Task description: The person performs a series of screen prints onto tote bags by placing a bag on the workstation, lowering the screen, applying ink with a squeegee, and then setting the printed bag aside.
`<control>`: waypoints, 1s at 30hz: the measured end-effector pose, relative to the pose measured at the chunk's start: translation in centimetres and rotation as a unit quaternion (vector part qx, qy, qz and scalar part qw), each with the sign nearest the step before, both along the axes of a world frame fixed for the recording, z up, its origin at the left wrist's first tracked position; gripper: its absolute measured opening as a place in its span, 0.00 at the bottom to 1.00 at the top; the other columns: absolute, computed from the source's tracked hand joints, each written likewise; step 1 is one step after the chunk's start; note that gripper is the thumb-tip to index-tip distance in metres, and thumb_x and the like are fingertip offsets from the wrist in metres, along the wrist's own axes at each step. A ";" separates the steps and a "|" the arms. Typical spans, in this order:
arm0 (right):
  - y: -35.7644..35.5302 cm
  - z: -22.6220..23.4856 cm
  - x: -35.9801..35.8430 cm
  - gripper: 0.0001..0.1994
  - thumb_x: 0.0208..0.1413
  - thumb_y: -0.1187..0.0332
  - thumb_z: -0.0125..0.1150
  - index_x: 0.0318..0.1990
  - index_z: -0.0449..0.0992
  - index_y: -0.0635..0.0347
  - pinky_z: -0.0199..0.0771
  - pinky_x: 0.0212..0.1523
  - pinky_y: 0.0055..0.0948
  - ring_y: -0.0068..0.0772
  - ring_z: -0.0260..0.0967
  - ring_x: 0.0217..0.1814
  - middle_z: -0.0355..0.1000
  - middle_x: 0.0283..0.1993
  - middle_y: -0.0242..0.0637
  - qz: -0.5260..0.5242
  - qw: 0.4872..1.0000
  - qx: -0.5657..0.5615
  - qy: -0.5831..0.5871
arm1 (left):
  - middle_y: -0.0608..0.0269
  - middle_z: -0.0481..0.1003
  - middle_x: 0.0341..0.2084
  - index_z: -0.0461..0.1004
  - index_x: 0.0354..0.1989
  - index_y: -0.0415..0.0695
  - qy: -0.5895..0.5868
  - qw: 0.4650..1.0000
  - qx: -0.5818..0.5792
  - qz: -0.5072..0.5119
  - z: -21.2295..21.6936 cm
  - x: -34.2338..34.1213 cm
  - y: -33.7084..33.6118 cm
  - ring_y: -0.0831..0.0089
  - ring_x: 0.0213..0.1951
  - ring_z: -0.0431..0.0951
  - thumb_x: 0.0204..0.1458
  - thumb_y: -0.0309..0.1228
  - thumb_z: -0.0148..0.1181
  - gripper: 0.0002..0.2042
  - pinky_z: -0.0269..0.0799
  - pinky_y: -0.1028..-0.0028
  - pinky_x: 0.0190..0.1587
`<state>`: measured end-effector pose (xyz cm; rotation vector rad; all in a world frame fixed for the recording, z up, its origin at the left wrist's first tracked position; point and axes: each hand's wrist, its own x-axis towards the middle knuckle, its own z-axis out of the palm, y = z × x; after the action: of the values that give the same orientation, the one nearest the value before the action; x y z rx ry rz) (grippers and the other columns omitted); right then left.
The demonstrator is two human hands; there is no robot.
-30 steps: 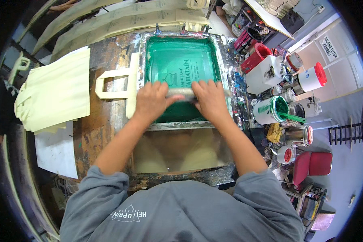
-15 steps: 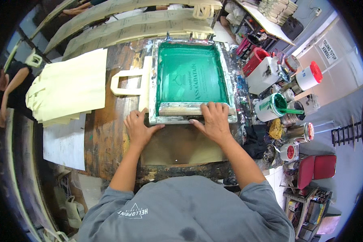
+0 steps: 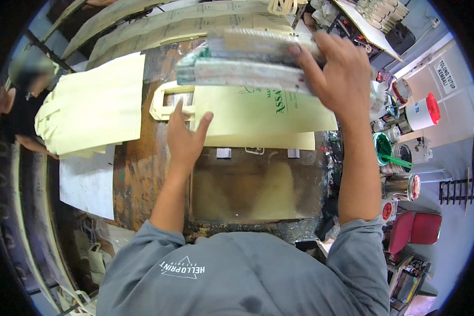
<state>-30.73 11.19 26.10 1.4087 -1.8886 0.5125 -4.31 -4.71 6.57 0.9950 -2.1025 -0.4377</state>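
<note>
My right hand [image 3: 342,73] grips the near side of a screen-printing frame [image 3: 247,72], raised and tilted up off the table and smeared by motion. A wooden bar [image 3: 260,46], likely the squeegee, lies along it under my fingers. Beneath the frame a pale yellow tote bag [image 3: 221,118] lies flat, with green print on its face, partly hidden by the frame. My left hand [image 3: 187,137] is open, fingers apart, over the left side of the bag by its handle [image 3: 157,102]. The frame's mesh is out of sight.
A stack of pale yellow bags [image 3: 97,105] lies left on the worktable [image 3: 126,179], over a white sheet [image 3: 87,181]. Along the right are ink tubs, including a green one [image 3: 382,142], and a red-lidded white container [image 3: 424,110]. A co-worker [image 3: 23,118] is at far left.
The frame has swung up at its near side, lifted by my right hand, uncovering the printed bag. My left hand has left the frame's corner and moved up and right toward the bag.
</note>
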 end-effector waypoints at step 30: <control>-1.8 3.0 -2.4 0.34 0.64 0.32 0.57 0.39 0.85 0.59 0.80 0.40 0.53 0.57 0.81 0.35 0.81 0.31 0.51 0.015 0.999 -0.015 -0.041 | 0.56 0.75 0.37 0.74 0.48 0.38 -0.026 0.984 -0.162 -0.067 19.3 12.0 -18.6 0.71 0.40 0.75 0.72 0.33 0.59 0.09 0.71 0.72 0.49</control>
<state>-33.14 9.42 29.07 1.4173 -1.9193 0.6193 7.67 -23.32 25.89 0.6867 -2.2066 -0.1277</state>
